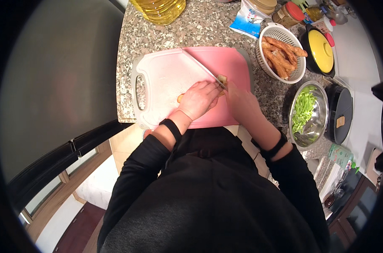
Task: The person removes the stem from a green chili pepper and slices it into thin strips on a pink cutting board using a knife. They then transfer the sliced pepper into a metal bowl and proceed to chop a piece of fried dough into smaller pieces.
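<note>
A pink cutting board (160, 86) with a grey rim and handle lies on the speckled counter in front of me. My left hand (198, 100) presses down over a fried dough stick, whose brown end (180, 98) shows beside the wrist; most of it is hidden by the fingers. My right hand (241, 101) is closed round the handle of a kitchen knife (203, 68). Its blade slants to the far left across the board, close to my left fingertips. A small pale cut piece (222, 78) sits against the blade's far side.
At the right stand a white basket (261, 59) of fried dough sticks, a black pot with a yellow lid (321, 49) and a steel bowl (320, 126) of sliced green vegetable. Behind the board are an oil jug (160, 9) and a blue-white packet (247, 20). A grey door panel (61, 80) rises at left.
</note>
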Demonstrator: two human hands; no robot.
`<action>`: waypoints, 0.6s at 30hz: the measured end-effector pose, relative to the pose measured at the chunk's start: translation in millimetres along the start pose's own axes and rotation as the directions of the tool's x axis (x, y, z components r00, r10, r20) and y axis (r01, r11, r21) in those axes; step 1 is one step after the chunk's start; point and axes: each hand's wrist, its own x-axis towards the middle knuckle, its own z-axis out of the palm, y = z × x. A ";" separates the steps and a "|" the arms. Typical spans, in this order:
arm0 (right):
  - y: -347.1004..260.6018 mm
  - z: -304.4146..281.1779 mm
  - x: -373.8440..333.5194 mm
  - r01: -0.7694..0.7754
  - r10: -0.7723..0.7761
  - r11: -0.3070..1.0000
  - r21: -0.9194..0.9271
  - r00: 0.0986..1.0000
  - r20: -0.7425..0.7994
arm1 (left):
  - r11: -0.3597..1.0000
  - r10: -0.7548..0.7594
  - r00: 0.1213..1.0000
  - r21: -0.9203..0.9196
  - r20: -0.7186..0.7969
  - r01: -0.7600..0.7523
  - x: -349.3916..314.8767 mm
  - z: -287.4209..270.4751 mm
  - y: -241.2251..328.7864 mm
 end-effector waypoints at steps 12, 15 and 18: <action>4.9 -36.3 -39.8 -0.041 0.057 0.990 0.136 0.992 -0.116 | 0.999 -0.004 0.998 0.047 -0.059 0.007 -22.2 -16.4 -12.1; -5.4 -44.3 -62.0 -0.056 0.059 0.997 0.057 0.997 -0.043 | 1.000 -0.014 0.998 0.026 -0.064 0.016 -21.8 -15.8 -11.8; -11.9 -43.8 -76.3 -0.035 0.035 0.999 -0.019 0.999 0.010 | 0.999 -0.037 0.998 0.021 -0.060 0.039 -22.6 -15.5 -9.8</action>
